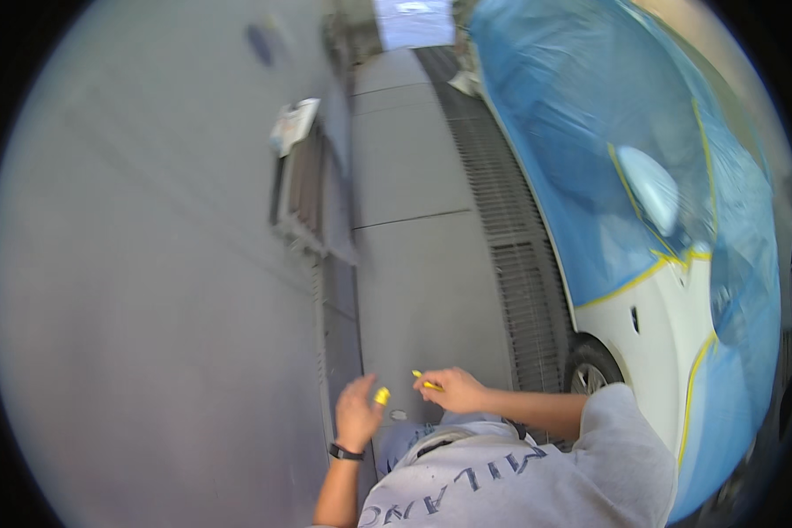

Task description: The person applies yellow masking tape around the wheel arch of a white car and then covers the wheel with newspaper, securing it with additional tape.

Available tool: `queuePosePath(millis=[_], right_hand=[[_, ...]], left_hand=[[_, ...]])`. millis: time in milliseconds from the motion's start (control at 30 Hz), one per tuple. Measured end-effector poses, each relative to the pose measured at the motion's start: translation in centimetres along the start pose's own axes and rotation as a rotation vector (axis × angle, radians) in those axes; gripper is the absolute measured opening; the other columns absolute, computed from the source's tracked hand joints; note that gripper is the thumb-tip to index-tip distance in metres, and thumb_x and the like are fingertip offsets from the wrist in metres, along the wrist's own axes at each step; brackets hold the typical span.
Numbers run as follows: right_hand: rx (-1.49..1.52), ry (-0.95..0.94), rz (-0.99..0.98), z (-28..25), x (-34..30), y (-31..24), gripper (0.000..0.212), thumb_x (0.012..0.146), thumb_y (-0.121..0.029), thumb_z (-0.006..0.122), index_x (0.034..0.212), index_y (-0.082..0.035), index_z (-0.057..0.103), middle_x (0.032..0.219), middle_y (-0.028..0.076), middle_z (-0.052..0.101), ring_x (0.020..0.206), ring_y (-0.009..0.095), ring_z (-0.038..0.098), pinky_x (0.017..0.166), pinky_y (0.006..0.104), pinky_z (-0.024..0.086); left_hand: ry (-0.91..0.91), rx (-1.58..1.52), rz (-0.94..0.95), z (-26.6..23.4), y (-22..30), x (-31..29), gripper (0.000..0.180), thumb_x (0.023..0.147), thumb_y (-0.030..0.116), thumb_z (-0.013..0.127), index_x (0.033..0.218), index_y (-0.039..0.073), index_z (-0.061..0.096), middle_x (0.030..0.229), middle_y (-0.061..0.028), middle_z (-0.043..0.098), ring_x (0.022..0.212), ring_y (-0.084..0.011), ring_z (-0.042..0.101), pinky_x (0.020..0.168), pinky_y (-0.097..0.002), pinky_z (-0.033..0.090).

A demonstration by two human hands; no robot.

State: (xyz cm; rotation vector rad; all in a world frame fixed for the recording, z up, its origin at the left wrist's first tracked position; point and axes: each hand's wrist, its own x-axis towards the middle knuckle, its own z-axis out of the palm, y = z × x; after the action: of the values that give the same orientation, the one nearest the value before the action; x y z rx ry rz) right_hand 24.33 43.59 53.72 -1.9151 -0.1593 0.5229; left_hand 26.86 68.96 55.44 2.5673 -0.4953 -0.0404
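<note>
My left hand (358, 412) is raised in front of my chest, with a small yellow piece (382, 396) at its fingertips. A black band sits on that wrist. My right hand (453, 390) is closed on a thin yellow strip (426, 381) that sticks out to the left. The two hands are a short gap apart. The picture is blurred, so I cannot tell whether the yellow piece and the strip are joined.
A white car (669, 330) stands at the right, wrapped in blue plastic sheeting (581, 132) edged with yellow tape (638, 277). A metal floor grate (502, 211) runs beside it over grey concrete floor (414, 202). A grey wall (141, 264) with a vent panel (304, 194) fills the left.
</note>
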Motion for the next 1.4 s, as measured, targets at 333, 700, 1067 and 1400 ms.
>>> queuePosePath(millis=[333,700,1067,1400], right_hand=[[0.086,0.446,0.127,-9.4,3.9,3.5,0.028,0.099,-0.033,0.059,0.115,-0.015,0.073,0.100,0.016,0.075,0.091,0.038,0.070,0.083,0.0494,0.055],[0.148,0.696,0.090,-17.9,19.8,-0.1,0.024,0.095,-0.025,0.060,0.108,-0.008,0.072,0.100,0.017,0.074,0.096,0.039,0.069,0.084,0.0492,0.054],[0.177,0.291,-0.082,-29.6,37.5,0.7,0.027,0.096,-0.028,0.066,0.116,-0.011,0.073,0.103,0.015,0.076,0.092,0.032,0.073,0.083,0.0411,0.056],[0.799,-0.094,0.109,-28.9,70.7,-7.2,0.115,0.087,-0.063,0.076,0.166,-0.006,0.014,0.153,0.025,0.043,0.141,0.034,0.048,0.106,0.0555,0.052]], left_hand=[[0.290,0.161,0.224,-7.4,-12.0,44.2,0.045,0.101,0.009,0.055,0.144,-0.005,0.055,0.147,-0.0222,0.059,0.139,-0.0359,0.054,0.118,-0.0428,0.039],[0.060,0.384,0.008,-8.0,-30.4,79.5,0.059,0.097,0.027,0.054,0.145,-0.007,0.050,0.135,-0.0355,0.060,0.123,-0.0515,0.058,0.102,-0.0518,0.046],[0.459,0.277,0.048,-11.4,-24.7,72.1,0.035,0.089,0.014,0.060,0.116,-0.004,0.072,0.094,-0.0276,0.073,0.083,-0.0419,0.069,0.077,-0.0487,0.053],[0.644,0.601,-0.227,-23.7,-13.6,70.0,0.034,0.093,0.004,0.056,0.123,0.001,0.071,0.096,-0.0252,0.074,0.087,-0.0450,0.070,0.077,-0.0501,0.055]])
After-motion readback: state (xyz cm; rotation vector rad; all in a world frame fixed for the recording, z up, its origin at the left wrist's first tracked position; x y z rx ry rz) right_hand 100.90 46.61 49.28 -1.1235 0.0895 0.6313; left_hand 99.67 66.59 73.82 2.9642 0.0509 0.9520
